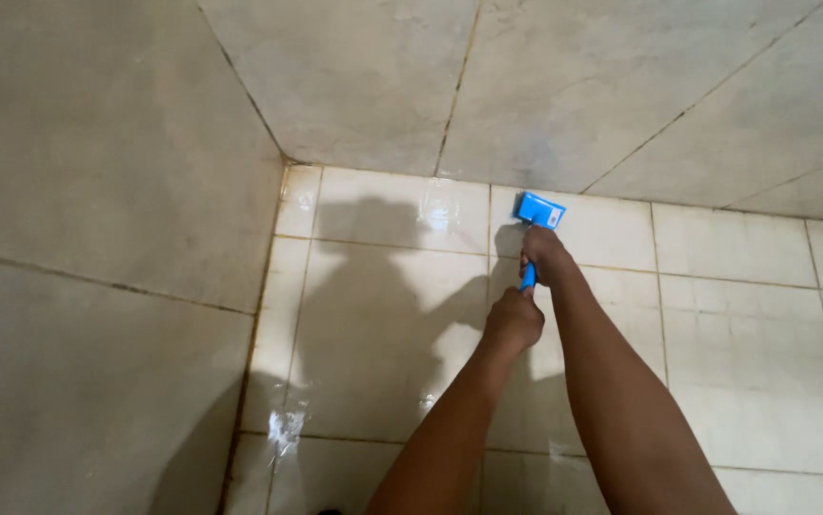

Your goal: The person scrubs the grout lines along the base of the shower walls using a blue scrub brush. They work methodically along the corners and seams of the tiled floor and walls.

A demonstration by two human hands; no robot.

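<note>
**Two hands on a blue brush at the foot of a tiled wall**

Both hands hold one blue brush. The right hand is closed around the handle high up, just behind the brush head. The left hand is closed around the lower end of the same handle, so only a short blue piece of the handle is visible between the two fists. Both arms are stretched forward from the bottom edge of the view, the right arm beside the left one.

The brush head is a flat blue block with a small pale label on it. It rests on the floor, very near the line where the floor meets the back wall, and just to the right of a grout line.

The floor tiles are pale and look wet and shiny, mostly on the left part. A dark shadow of the person falls there. A second wall stands at the left and meets the back wall in a corner. The grout between the tiles looks brownish.
</note>
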